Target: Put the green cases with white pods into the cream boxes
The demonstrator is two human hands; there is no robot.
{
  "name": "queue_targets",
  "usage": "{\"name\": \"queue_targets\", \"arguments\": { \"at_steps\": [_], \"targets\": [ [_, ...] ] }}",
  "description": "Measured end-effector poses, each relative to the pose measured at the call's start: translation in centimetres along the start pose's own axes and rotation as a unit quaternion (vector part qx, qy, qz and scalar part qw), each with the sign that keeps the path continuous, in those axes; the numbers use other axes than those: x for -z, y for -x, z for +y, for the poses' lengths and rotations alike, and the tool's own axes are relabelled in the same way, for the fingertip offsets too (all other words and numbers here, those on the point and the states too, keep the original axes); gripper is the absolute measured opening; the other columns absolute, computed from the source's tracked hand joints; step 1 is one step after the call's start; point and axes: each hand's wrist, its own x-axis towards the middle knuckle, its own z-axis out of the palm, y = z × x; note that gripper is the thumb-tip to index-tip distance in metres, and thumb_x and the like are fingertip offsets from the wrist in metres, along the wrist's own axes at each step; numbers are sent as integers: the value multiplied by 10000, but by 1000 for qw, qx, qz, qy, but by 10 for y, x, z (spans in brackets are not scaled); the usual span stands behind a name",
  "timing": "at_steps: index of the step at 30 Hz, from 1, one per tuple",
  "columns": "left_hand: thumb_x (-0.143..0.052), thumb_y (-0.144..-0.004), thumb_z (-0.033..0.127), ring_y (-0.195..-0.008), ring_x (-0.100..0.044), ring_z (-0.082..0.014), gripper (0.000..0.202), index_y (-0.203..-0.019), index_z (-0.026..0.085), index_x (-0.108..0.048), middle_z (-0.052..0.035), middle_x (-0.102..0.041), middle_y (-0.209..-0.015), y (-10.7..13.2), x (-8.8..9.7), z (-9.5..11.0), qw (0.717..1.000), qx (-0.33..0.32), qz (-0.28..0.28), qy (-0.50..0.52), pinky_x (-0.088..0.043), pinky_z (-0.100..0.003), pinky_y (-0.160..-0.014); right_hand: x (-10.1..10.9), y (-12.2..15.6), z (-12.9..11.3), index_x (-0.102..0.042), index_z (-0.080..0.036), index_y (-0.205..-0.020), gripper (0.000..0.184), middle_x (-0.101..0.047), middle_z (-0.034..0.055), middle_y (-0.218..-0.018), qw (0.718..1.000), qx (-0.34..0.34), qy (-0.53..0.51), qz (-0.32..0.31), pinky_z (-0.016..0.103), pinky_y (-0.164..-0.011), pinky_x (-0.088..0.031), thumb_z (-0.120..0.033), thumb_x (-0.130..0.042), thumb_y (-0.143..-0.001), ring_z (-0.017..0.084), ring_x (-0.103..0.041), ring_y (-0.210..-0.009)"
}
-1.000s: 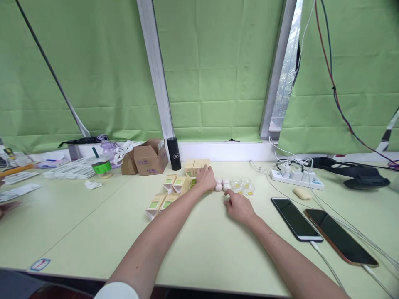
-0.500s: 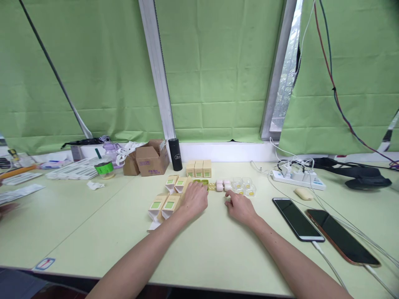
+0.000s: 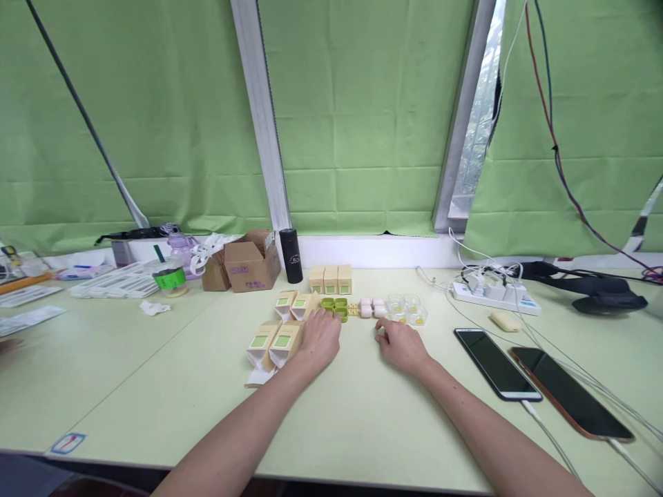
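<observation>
My left hand (image 3: 320, 338) lies palm down at the near side of a cluster of small green square containers (image 3: 340, 302), its fingers stretched out and holding nothing that I can see. Beside it stand cream cartons with green labels (image 3: 284, 341), their near ends open with white flaps. My right hand (image 3: 401, 343) rests on the table, loosely bent with fingers apart and nothing in it. Just beyond it sit clear small containers with yellow spots (image 3: 417, 316). Between the hands' far sides are pale pink blocks (image 3: 366, 308) and small yellow pieces (image 3: 353, 310).
Three closed cream cartons (image 3: 331, 279) stand behind, near a black cylinder (image 3: 291, 256) and a brown cardboard box (image 3: 252, 264). At right lie two phones (image 3: 497, 364) with cables and a power strip (image 3: 496, 297). A lidded cup (image 3: 171, 278) stands left.
My left hand has drawn back slightly toward me, uncovering more of the green containers. My right hand stays nearly where it was. The view has shifted slightly.
</observation>
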Motion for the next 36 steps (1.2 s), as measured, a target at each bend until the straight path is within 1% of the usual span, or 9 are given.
{"name": "queue_targets", "arguments": {
  "at_steps": [4,10,16,22,25,28,32,34,36],
  "targets": [
    [-511,-892,45,-1067,-630,-322,253,-1035,142,-696,-170,-724,-1043,0,1,1,1000,-1,-4,-6,-431,-434,-946,0,0,-1,-664,-218,-1175,241,-778,92,-1137,1000,0,0,1,299,-728,-397,-220,-552,-961,250,-708,-1050],
    [-497,-808,-27,-1074,-633,-310,366,-1049,162,-700,-157,-735,-1031,1,6,5,1000,-10,-20,-5,-438,-436,-953,3,1,-2,-671,-218,-1162,226,-777,96,-1136,1000,-1,5,-1,300,-727,-394,-233,-554,-969,251,-712,-1037],
    [-497,-813,-39,-1035,-652,-294,349,-998,175,-701,-135,-743,-985,2,10,9,1000,-2,-19,-9,-437,-416,-936,4,3,-5,-650,-238,-1224,269,-782,71,-1103,1000,-1,-14,10,299,-723,-374,-262,-567,-969,244,-704,-1036],
    [-487,-805,-55,-1030,-656,-304,355,-995,168,-688,-141,-738,-978,5,11,12,1000,-12,-5,-5,-428,-421,-921,6,5,-8,-646,-249,-1228,274,-772,28,-1010,998,11,-41,38,298,-708,-366,-272,-568,-966,219,-694,-952],
    [-499,-823,-44,-1029,-651,-304,329,-984,180,-678,-136,-734,-1004,8,11,15,999,-29,11,13,-415,-429,-939,6,7,-10,-635,-251,-1235,271,-749,34,-1075,996,29,-54,70,289,-722,-386,-268,-575,-971,207,-680,-991],
    [-495,-852,-15,-1025,-639,-300,311,-989,197,-675,-127,-732,-1023,12,13,18,998,-44,26,34,-417,-443,-940,4,8,-11,-607,-254,-1268,299,-719,51,-1198,991,50,-75,96,291,-770,-432,-277,-596,-970,204,-670,-1031],
    [-467,-886,13,-1014,-627,-292,308,-1008,202,-678,-126,-731,-1022,15,15,24,996,-67,41,44,-427,-456,-925,-1,8,-11,-526,-257,-1394,459,-649,84,-1377,985,71,-111,112,325,-871,-501,-305,-639,-951,214,-661,-1062],
    [-448,-911,26,-997,-626,-288,297,-996,200,-673,-125,-728,-1011,17,15,27,994,-83,50,44,-428,-453,-901,-3,8,-10,-504,-258,-1426,514,-636,91,-1398,981,81,-132,113,336,-892,-521,-302,-652,-936,223,-653,-1083],
    [-431,-949,59,-979,-624,-286,277,-983,199,-668,-121,-724,-992,18,15,28,992,-99,62,48,-425,-448,-880,-5,7,-9,-519,-254,-1415,507,-652,89,-1366,975,99,-160,122,343,-900,-531,-282,-648,-925,224,-649,-1073]
  ]
}}
